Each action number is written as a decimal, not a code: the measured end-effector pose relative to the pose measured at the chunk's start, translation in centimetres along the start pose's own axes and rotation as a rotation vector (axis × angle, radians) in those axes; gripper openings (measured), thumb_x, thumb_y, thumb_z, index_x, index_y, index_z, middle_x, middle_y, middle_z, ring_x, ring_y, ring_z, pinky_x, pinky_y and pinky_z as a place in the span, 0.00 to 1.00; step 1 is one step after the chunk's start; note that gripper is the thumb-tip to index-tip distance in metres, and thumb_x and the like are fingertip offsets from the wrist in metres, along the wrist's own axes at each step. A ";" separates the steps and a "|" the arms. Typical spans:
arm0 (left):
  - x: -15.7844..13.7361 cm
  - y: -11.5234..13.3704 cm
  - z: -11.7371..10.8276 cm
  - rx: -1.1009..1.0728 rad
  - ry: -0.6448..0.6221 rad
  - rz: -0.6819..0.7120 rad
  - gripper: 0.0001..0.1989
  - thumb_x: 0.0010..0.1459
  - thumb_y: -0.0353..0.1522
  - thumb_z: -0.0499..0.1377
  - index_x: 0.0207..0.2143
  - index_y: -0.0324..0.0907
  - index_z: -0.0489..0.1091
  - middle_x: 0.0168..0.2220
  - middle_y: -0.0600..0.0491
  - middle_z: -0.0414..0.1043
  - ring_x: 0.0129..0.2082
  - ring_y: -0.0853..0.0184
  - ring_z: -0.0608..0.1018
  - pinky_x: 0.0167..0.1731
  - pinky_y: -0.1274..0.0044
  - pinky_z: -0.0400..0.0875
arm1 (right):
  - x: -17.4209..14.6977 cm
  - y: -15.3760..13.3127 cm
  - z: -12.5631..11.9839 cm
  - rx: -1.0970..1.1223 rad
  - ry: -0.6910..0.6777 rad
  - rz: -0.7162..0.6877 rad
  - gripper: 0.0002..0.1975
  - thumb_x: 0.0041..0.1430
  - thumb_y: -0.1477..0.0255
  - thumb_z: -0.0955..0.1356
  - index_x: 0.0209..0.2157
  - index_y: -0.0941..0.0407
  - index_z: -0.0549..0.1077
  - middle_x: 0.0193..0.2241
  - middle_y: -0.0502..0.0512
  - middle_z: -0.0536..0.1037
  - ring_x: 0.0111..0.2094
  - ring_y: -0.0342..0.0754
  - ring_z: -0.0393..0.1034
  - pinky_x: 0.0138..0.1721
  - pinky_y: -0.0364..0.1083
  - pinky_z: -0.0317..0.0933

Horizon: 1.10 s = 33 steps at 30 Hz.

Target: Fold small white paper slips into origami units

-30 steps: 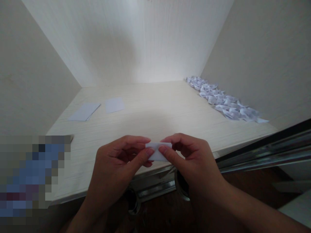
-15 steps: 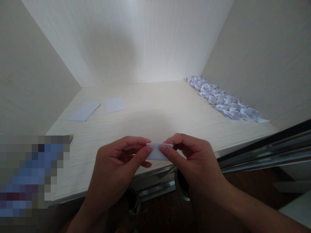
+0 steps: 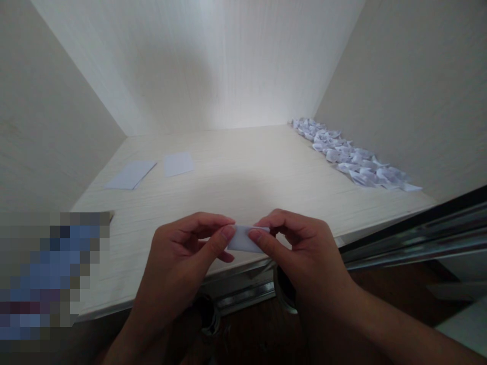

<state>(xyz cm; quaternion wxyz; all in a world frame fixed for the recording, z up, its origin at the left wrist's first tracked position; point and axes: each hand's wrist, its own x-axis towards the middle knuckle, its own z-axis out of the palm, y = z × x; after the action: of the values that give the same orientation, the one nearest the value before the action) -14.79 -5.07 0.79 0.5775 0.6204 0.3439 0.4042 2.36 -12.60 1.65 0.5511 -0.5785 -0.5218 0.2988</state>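
Between my two hands is a small folded white piece of paper (image 3: 243, 240), held over the front edge of the shelf. My left hand (image 3: 186, 253) pinches its upper left corner between thumb and forefinger, with the other fingers curled behind. On the right part of the paper, the thumb of my right hand (image 3: 304, 248) presses against its bent forefinger along the top edge. Farther back on the left lie a square white sheet (image 3: 178, 164) and a small stack of white paper (image 3: 131, 175), both flat.
A long heap of folded white paper pieces (image 3: 342, 154) runs along the right wall of the pale wooden shelf (image 3: 243, 152). A pixelated blue patch (image 3: 57, 268) covers the lower left. Below the front edge are metal rails (image 3: 418, 248) and a dark floor.
My left thumb and fingertips have slid slightly left to the paper's corner, so more of the paper shows between the thumbs. My right hand has barely moved.
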 end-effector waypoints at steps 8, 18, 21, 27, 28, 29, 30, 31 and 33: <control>0.3 0.3 -0.1 0.063 -0.046 -0.016 0.06 0.59 0.36 0.68 0.34 0.43 0.81 0.28 0.56 0.81 0.22 0.72 0.81 0.23 0.84 0.79 | 0.1 0.1 0.0 -0.026 0.010 -0.019 0.06 0.59 0.69 0.74 0.28 0.54 0.79 0.24 0.49 0.78 0.27 0.44 0.69 0.30 0.44 0.63; 0.1 0.6 0.1 0.128 -0.048 0.045 0.06 0.61 0.35 0.66 0.31 0.44 0.80 0.26 0.58 0.80 0.21 0.72 0.80 0.22 0.85 0.77 | 0.0 0.2 0.0 -0.019 0.017 -0.002 0.08 0.58 0.68 0.75 0.27 0.54 0.79 0.23 0.49 0.78 0.27 0.44 0.69 0.30 0.44 0.62; 0.1 0.7 0.0 0.144 -0.049 0.045 0.06 0.61 0.34 0.66 0.30 0.44 0.80 0.24 0.58 0.79 0.21 0.72 0.80 0.22 0.85 0.77 | 0.1 0.2 0.0 -0.029 0.016 0.002 0.07 0.58 0.68 0.74 0.27 0.54 0.79 0.24 0.50 0.78 0.27 0.44 0.69 0.30 0.44 0.63; -0.2 0.8 -0.1 0.214 -0.107 0.045 0.08 0.60 0.35 0.65 0.29 0.44 0.80 0.25 0.57 0.79 0.21 0.71 0.80 0.21 0.84 0.75 | -0.1 -0.3 -0.3 -0.128 -0.080 -0.031 0.09 0.61 0.69 0.72 0.27 0.55 0.78 0.24 0.49 0.79 0.27 0.44 0.70 0.29 0.43 0.62; -0.3 0.9 -0.1 0.242 -0.132 0.046 0.08 0.61 0.35 0.65 0.29 0.44 0.80 0.25 0.57 0.79 0.22 0.71 0.80 0.22 0.84 0.75 | -0.1 -0.4 -0.3 -0.163 -0.120 -0.042 0.09 0.62 0.68 0.72 0.27 0.55 0.78 0.24 0.49 0.79 0.27 0.44 0.70 0.30 0.43 0.62; -0.3 0.9 -0.1 0.274 -0.155 0.050 0.09 0.61 0.36 0.65 0.28 0.44 0.79 0.25 0.57 0.79 0.22 0.71 0.80 0.22 0.85 0.74 | -0.2 -0.4 -0.4 -0.204 -0.163 -0.055 0.10 0.63 0.68 0.71 0.28 0.55 0.78 0.25 0.49 0.80 0.27 0.44 0.71 0.30 0.43 0.62; -0.4 1.0 -0.1 0.309 -0.175 0.055 0.09 0.61 0.36 0.64 0.28 0.44 0.79 0.25 0.57 0.79 0.23 0.71 0.80 0.22 0.85 0.73 | -0.3 -0.5 -0.5 -0.249 -0.205 -0.073 0.10 0.64 0.68 0.70 0.29 0.55 0.78 0.25 0.49 0.80 0.27 0.43 0.71 0.30 0.43 0.61; -0.4 1.0 -0.1 0.342 -0.192 0.060 0.10 0.61 0.36 0.64 0.28 0.45 0.79 0.24 0.56 0.79 0.23 0.70 0.80 0.22 0.85 0.73 | -0.3 -0.5 -0.5 -0.296 -0.240 -0.098 0.09 0.65 0.69 0.70 0.30 0.55 0.78 0.26 0.49 0.80 0.27 0.43 0.71 0.30 0.43 0.60; -0.4 0.9 0.0 0.389 -0.215 0.051 0.11 0.62 0.38 0.63 0.28 0.45 0.79 0.25 0.56 0.79 0.24 0.70 0.80 0.22 0.84 0.72 | -0.4 -0.5 -0.7 -0.376 -0.274 -0.155 0.09 0.65 0.71 0.69 0.30 0.55 0.78 0.25 0.49 0.79 0.27 0.43 0.70 0.31 0.43 0.59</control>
<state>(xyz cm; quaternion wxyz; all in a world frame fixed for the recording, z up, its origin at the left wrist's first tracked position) -15.06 -5.52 1.65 0.4698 0.7682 0.3360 0.2761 2.72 -13.26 2.18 0.3791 -0.5831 -0.6811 0.2291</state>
